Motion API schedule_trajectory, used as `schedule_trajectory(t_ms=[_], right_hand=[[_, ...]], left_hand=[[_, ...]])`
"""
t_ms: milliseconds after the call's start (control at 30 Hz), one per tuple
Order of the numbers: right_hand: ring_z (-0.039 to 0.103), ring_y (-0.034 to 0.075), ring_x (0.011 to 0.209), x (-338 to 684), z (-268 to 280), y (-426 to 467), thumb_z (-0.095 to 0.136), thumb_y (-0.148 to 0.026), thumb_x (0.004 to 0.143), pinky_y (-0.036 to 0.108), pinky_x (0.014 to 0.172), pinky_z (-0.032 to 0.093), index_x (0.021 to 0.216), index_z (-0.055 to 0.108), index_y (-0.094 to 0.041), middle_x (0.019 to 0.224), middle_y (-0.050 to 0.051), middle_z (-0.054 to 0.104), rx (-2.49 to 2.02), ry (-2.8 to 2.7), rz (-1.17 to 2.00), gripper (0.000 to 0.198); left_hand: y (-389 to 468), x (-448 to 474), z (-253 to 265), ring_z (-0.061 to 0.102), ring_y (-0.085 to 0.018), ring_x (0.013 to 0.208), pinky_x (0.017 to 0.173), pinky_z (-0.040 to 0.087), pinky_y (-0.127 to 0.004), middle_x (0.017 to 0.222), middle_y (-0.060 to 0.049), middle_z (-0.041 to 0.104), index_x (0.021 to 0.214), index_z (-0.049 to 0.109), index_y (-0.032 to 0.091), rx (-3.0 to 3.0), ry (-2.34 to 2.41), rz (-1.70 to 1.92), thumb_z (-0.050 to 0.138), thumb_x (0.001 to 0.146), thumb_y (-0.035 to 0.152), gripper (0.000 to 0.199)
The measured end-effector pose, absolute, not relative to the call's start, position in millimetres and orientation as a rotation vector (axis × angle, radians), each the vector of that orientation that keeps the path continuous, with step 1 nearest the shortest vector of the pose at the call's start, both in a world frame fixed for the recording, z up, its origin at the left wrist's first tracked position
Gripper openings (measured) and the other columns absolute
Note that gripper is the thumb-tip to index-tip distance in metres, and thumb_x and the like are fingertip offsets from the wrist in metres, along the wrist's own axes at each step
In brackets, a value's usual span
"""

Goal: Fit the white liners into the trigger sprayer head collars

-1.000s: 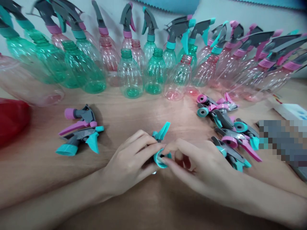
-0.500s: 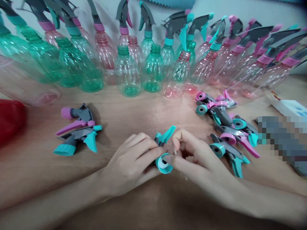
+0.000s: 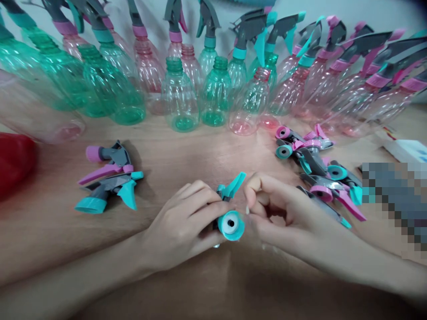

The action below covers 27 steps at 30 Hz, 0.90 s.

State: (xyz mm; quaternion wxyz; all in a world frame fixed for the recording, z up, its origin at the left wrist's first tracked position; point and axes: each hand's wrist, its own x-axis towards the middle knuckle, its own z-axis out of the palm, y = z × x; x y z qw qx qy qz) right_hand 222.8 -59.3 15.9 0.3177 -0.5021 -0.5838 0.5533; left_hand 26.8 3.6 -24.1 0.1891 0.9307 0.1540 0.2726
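My left hand is closed around a grey and teal trigger spray head. The round teal collar faces me, showing a white disc with a dark hole, and the teal trigger points up and right. Just right of the collar is my right hand, its fingers curled and thumb close to the index finger. A faint, see-through sliver shows under that thumb; whether the fingers hold it I cannot make out. Two more spray heads, one pink and one teal, lie left of my hands.
Several spray heads lie piled at the right, partly behind my right hand. Along the back stand green bottles and pink bottles, some topped with spray heads, some open-necked. A red object sits at the left edge; a blurred-out dark object lies right.
My right hand has drawn back to the right, and its thumb has left the teal collar, whose white disc is now fully visible. The left hand keeps its hold on the spray head.
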Motion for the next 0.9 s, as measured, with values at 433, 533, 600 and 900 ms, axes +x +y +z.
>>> schedule_trajectory(t_ms=[433,533,600,900], right_hand=[[0.036,0.004,0.052,218.9,9.3,-61.8,0.051,0.001,0.073,0.013,0.044,0.029,0.075,0.039,-0.022,0.060,-0.011,0.037,-1.404,-1.541,1.483,0.026],[0.036,0.004,0.051,219.0,9.6,-60.4,0.052,-0.001,0.074,0.013,0.045,0.030,0.076,0.040,-0.022,0.059,-0.011,0.039,-1.385,-1.524,1.488,0.025],[0.037,0.004,0.052,219.3,11.0,-60.0,0.055,-0.005,0.076,0.014,0.044,0.030,0.077,0.041,-0.022,0.060,-0.011,0.040,-1.387,-1.559,1.448,0.022],[0.040,0.005,0.049,221.0,15.4,-67.4,0.051,-0.005,0.077,0.015,0.044,0.031,0.091,0.050,-0.024,0.059,-0.010,0.041,-1.434,-1.862,1.177,0.024]], left_hand=[[4.0,28.9,-23.7,0.049,-0.018,0.074,0.065,0.038,-0.031,0.079,-0.004,0.060,0.093,0.060,0.015,2.706,0.422,0.805,0.057,0.089,0.025,0.011],[3.9,29.1,-23.7,0.049,-0.018,0.074,0.065,0.037,-0.031,0.078,-0.003,0.060,0.093,0.060,0.016,2.702,0.449,0.811,0.056,0.090,0.026,0.011],[3.9,29.0,-24.8,0.049,-0.018,0.074,0.066,0.037,-0.031,0.079,-0.003,0.060,0.094,0.060,0.016,2.689,0.434,0.830,0.056,0.090,0.026,0.011],[4.7,28.9,-27.8,0.050,-0.019,0.075,0.065,0.038,-0.031,0.083,-0.005,0.061,0.096,0.058,0.013,2.715,0.393,0.836,0.059,0.088,0.027,0.015]])
